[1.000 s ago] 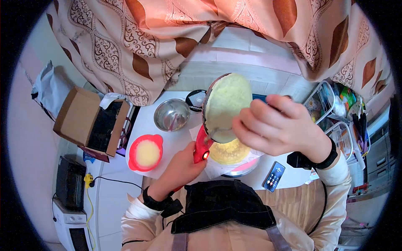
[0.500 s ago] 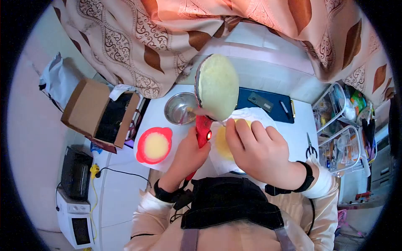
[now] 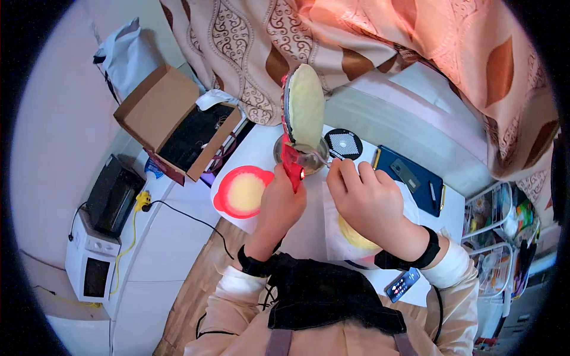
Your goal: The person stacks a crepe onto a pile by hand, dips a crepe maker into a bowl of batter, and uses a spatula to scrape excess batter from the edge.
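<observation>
My left hand (image 3: 282, 203) is closed around the red handle of an electric crepe maker (image 3: 290, 163), whose small light glows. The round plate is held up nearly on edge, with a pale crepe (image 3: 306, 107) lying over its face. In my right hand (image 3: 368, 193) is a thin metal utensil (image 3: 321, 158), pinched between the fingers and reaching toward the crepe's lower edge; its tip is hard to make out. Under my right hand, yellow crepes (image 3: 355, 234) rest on white paper (image 3: 335, 243). A red dish (image 3: 222, 196) of pale batter (image 3: 246, 194) stands left of my left hand.
Behind the crepe maker sits a metal bowl (image 3: 320, 166), beside a black perforated disc (image 3: 344, 144). A blue tray (image 3: 389, 160) carries a phone and a pen. Another phone (image 3: 402, 285) lies near the front edge. An open cardboard box (image 3: 157, 113) is at left, wire baskets (image 3: 490, 207) at right.
The view has swung left. The crepe maker's plate is turned more edge-on, still in my left hand. My right hand keeps the utensil by the crepe's lower edge.
</observation>
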`<move>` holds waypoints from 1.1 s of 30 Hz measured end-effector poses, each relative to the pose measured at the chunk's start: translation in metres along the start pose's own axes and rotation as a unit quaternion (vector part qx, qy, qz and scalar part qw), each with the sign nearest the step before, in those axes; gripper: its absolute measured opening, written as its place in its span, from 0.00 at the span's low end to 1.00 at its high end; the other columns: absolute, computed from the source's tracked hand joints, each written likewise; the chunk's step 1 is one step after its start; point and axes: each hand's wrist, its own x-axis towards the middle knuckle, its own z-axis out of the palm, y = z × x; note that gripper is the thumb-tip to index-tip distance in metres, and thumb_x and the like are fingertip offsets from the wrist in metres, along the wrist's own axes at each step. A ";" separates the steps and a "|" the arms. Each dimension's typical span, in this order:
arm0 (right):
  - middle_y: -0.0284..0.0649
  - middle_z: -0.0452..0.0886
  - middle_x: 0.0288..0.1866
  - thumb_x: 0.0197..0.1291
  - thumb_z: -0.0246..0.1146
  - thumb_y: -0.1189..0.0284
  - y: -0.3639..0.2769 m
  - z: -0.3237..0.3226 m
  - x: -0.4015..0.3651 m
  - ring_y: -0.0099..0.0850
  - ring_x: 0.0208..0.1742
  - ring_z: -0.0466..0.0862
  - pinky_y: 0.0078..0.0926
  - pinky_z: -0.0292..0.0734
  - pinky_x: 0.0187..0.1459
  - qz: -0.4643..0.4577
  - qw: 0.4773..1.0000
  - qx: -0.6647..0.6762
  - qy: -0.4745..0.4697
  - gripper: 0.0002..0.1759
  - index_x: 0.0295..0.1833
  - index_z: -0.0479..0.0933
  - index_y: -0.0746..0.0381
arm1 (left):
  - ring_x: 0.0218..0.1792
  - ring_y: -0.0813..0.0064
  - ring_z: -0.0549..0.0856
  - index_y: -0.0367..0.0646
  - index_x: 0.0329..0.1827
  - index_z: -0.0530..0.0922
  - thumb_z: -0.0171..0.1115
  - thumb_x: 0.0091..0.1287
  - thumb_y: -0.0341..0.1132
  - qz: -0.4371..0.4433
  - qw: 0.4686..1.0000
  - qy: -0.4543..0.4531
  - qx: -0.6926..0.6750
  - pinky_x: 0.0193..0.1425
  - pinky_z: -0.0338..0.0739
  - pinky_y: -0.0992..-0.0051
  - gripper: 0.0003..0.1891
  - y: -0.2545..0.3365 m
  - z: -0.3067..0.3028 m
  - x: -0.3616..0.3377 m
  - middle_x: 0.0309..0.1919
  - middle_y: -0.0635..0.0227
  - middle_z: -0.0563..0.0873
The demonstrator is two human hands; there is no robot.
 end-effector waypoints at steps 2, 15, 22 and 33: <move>0.30 0.67 0.26 0.39 0.56 0.67 0.000 0.011 0.002 0.23 0.26 0.68 0.18 0.59 0.20 -0.004 1.000 0.000 0.003 0.09 0.29 0.71 0.59 | 0.34 0.44 0.79 0.36 0.45 0.65 0.55 0.56 0.31 -0.009 1.000 0.014 0.002 0.37 0.71 0.53 0.15 -0.008 0.003 0.006 0.31 0.45 0.79; 0.30 0.67 0.26 0.43 0.57 0.69 0.015 0.073 0.012 0.23 0.27 0.69 0.18 0.62 0.21 0.011 0.997 0.070 -0.008 0.08 0.31 0.74 0.59 | 0.34 0.43 0.79 0.34 0.46 0.62 0.54 0.56 0.33 -0.066 0.997 -0.014 0.028 0.38 0.72 0.51 0.18 -0.033 0.018 0.055 0.31 0.43 0.79; 0.30 0.68 0.27 0.43 0.58 0.68 0.015 0.101 0.024 0.24 0.27 0.70 0.19 0.63 0.21 -0.026 0.997 0.078 -0.015 0.09 0.33 0.75 0.58 | 0.34 0.43 0.79 0.34 0.47 0.61 0.53 0.56 0.33 -0.091 0.995 0.001 0.045 0.38 0.72 0.51 0.19 -0.034 0.018 0.073 0.30 0.43 0.79; 0.30 0.70 0.28 0.43 0.60 0.71 0.022 0.111 0.016 0.23 0.26 0.71 0.20 0.62 0.20 0.020 0.993 0.112 -0.001 0.11 0.36 0.76 0.59 | 0.35 0.43 0.79 0.35 0.48 0.62 0.54 0.57 0.34 -0.089 0.995 0.006 0.045 0.37 0.72 0.52 0.19 -0.036 0.027 0.079 0.31 0.43 0.80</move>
